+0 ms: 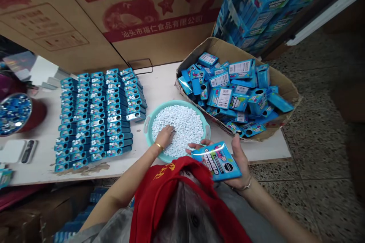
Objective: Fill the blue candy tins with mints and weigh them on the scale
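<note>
"What's in your head view?"
"I see the left hand (pixel 165 136) in the round mint-green plastic basin (pixel 149 136), fingertips among small white pellets (pixel 185 121); I can't tell whether they're pinching any."
"Right hand (pixel 241 165)?"
"Fingers spread around a rectangular blue printed box (pixel 218 162), near the basin."

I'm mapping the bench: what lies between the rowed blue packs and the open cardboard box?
In the head view, a turquoise basin of white pellets, the left hand in it, and tabletop.

The blue box (pixel 218 161) I hold reads "CARAMELO MACIZO"; stacked packs (pixel 258 21) say "CARAMELO". The cardboard carton (pixel 137 50) bears "板装", "delicious candy", "汕头市福仁食品有限公司".
</note>
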Demonstrator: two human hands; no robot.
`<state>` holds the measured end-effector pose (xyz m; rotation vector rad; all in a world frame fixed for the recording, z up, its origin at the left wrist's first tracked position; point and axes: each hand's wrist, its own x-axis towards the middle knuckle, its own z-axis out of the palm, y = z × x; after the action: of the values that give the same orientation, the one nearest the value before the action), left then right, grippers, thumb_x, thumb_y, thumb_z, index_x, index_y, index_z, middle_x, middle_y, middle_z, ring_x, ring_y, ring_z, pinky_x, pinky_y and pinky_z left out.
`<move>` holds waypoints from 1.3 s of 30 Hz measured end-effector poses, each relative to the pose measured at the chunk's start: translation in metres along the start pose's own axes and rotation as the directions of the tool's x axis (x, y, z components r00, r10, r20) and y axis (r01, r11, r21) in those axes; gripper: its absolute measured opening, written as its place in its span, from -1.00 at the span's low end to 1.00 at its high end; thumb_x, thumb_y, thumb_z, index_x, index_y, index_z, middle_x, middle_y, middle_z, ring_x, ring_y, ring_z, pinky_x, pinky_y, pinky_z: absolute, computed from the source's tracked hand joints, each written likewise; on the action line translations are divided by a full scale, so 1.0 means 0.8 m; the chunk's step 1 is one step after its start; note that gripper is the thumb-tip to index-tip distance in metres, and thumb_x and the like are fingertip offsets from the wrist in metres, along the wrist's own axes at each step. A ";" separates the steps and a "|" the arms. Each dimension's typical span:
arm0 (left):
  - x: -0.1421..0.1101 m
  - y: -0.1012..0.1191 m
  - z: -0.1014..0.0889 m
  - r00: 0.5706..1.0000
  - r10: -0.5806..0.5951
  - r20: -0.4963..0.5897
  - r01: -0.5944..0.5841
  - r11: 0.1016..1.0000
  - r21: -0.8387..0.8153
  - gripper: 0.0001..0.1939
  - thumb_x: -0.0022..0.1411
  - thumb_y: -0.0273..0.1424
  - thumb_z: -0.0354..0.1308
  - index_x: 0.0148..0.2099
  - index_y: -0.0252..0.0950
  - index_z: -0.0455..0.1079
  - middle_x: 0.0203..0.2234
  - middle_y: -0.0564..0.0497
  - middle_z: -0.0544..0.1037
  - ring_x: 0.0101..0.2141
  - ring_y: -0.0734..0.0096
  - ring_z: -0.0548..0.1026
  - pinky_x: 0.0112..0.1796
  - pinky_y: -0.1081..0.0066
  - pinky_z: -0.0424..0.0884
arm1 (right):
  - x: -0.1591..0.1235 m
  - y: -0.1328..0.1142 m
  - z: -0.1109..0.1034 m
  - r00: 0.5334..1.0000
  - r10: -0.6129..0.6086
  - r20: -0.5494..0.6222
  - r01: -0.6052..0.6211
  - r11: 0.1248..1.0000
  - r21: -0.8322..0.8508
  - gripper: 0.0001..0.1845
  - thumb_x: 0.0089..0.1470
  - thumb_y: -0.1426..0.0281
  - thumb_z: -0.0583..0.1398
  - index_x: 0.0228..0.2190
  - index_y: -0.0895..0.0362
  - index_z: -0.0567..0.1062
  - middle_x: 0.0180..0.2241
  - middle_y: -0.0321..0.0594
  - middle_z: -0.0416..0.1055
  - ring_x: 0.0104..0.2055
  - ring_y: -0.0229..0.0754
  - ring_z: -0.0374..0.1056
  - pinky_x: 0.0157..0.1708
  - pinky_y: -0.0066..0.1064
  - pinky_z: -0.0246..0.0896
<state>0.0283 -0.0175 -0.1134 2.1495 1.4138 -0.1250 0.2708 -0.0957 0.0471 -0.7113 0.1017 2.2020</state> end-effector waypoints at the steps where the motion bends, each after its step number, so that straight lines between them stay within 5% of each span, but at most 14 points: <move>1: 0.000 0.000 0.002 1.000 0.025 -0.005 -0.025 0.999 -0.025 -0.76 0.33 -0.38 -0.05 0.02 -0.29 0.26 -0.13 -0.08 0.39 -0.13 0.32 0.41 -0.09 0.36 0.35 | 0.002 0.002 0.000 1.000 -0.013 -0.024 0.013 1.000 0.018 -0.10 -0.12 -0.32 -0.06 -0.05 0.12 0.39 0.16 0.04 0.25 0.22 0.18 0.13 0.19 0.14 -0.10; 10: 0.009 0.001 0.019 0.991 0.065 -0.120 -0.086 0.981 -0.175 -0.75 0.29 -0.45 -0.03 0.01 -0.33 0.27 -0.14 -0.11 0.41 -0.10 0.30 0.40 -0.04 0.31 0.34 | 0.029 0.013 -0.039 0.978 -0.078 -0.194 0.088 0.995 0.043 -0.08 -0.20 -0.38 -0.08 -0.09 0.03 0.44 0.01 -0.02 0.43 0.18 0.21 0.20 0.11 0.26 -0.01; 14: 0.004 -0.005 0.019 0.988 0.066 -0.142 -0.096 0.971 -0.221 -0.77 0.28 -0.39 0.01 -0.02 -0.31 0.29 -0.21 -0.07 0.43 -0.17 0.32 0.42 -0.10 0.32 0.37 | 0.034 0.000 -0.070 0.983 -0.130 -0.130 0.135 0.991 0.027 0.06 -0.32 -0.43 -0.06 0.00 0.05 0.39 -0.03 0.01 0.44 0.17 0.23 0.20 0.04 0.25 0.10; 19: 0.004 -0.002 0.017 0.984 0.056 -0.171 -0.100 0.961 -0.256 -0.76 0.26 -0.41 0.02 -0.03 -0.31 0.30 -0.20 -0.08 0.43 -0.17 0.30 0.42 -0.09 0.29 0.36 | 0.038 -0.011 -0.087 0.994 -0.110 -0.025 0.110 0.994 0.012 -0.06 -0.22 -0.36 -0.01 -0.06 0.08 0.42 -0.20 -0.02 0.51 0.01 0.22 0.37 -0.20 0.12 0.34; 25: -0.017 -0.007 -0.015 0.978 0.093 -0.188 -0.146 0.945 -0.293 -0.79 0.26 -0.34 0.04 -0.07 -0.29 0.31 -0.28 -0.04 0.44 -0.25 0.34 0.43 -0.18 0.33 0.38 | 0.040 0.015 -0.094 0.993 -0.117 -0.013 0.116 0.991 -0.067 -0.03 -0.30 -0.37 0.06 -0.02 0.04 0.37 -0.14 -0.03 0.48 -0.17 0.17 0.47 -0.37 0.00 0.41; 29: -0.037 -0.010 -0.048 0.972 0.130 -0.195 -0.184 0.937 -0.296 -0.78 0.28 -0.31 0.03 -0.07 -0.29 0.31 -0.30 -0.04 0.44 -0.28 0.36 0.41 -0.21 0.34 0.37 | 0.045 0.024 -0.103 0.978 -0.172 -0.119 0.133 0.950 -0.284 -0.35 -0.18 -0.06 0.27 -0.10 0.04 0.42 -0.16 -0.09 0.50 -0.12 0.14 0.45 -0.15 0.07 0.35; 31: -0.045 -0.007 -0.070 0.964 0.172 -0.202 -0.226 0.930 -0.288 -0.77 0.28 -0.31 0.03 -0.06 -0.29 0.31 -0.30 -0.04 0.44 -0.30 0.38 0.41 -0.23 0.35 0.36 | 0.052 0.021 -0.105 0.942 -0.294 -0.164 0.176 0.846 -0.503 -0.39 -0.19 0.09 0.33 -0.08 0.05 0.41 -0.09 -0.09 0.47 0.02 0.14 0.36 0.05 0.11 0.19; 34: -0.054 0.002 -0.109 0.942 0.260 -0.211 -0.310 0.914 -0.261 -0.76 0.30 -0.32 0.03 -0.03 -0.30 0.31 -0.30 -0.05 0.44 -0.32 0.41 0.39 -0.25 0.39 0.35 | 0.065 0.010 -0.103 0.850 -0.527 -0.026 0.263 0.467 -0.844 -0.16 -0.24 0.25 0.38 0.11 0.01 0.26 0.14 -0.11 0.27 0.24 0.10 0.09 0.25 0.03 -0.13; 36: -0.060 0.013 -0.138 0.932 0.309 -0.190 -0.349 0.908 -0.233 -0.76 0.31 -0.32 0.02 -0.03 -0.30 0.30 -0.29 -0.05 0.44 -0.32 0.43 0.39 -0.26 0.41 0.34 | 0.072 0.002 -0.099 0.820 -0.558 0.127 0.280 0.199 -0.939 -0.07 -0.21 0.29 0.36 0.18 0.01 0.14 0.22 -0.09 0.13 0.29 0.07 -0.01 0.27 -0.01 -0.19; 39: -0.067 0.034 -0.175 0.926 0.366 -0.091 -0.377 0.910 -0.174 -0.76 0.33 -0.32 -0.01 -0.03 -0.29 0.31 -0.28 -0.04 0.44 -0.31 0.43 0.40 -0.25 0.43 0.34 | 0.081 -0.002 -0.093 0.807 -0.531 0.257 0.285 -0.031 -0.958 -0.06 -0.20 0.31 0.33 0.19 0.07 0.06 0.20 0.00 0.10 0.24 0.09 0.06 0.23 -0.01 -0.09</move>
<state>-0.0026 0.0001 0.0350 2.2300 0.9740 0.2086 0.2725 -0.0728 -0.0488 -1.4279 -1.5238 1.2506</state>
